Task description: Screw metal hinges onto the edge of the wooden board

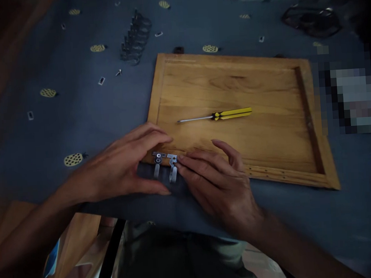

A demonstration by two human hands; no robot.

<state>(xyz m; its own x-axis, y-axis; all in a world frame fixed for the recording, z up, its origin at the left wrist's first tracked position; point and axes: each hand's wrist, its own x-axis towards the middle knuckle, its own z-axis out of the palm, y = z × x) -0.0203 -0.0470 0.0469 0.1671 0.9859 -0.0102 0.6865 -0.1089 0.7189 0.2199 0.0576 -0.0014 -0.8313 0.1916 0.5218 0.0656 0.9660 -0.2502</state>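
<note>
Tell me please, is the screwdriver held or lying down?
Lying down: the screwdriver rests on the wooden panel, apart from both the left hand and the right hand.

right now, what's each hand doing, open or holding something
Left hand: open, thumb and fingers apart, no object visibly held.
Right hand: fingertips on the right-hand metal hook bracket; pinching or just pressing, can't tell.

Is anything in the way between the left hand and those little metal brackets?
Nothing visible: the left hand curves open beside the left bracket. On the other side, the right hand touches the right bracket. The screwdriver lies farther off on the wooden panel.
</note>
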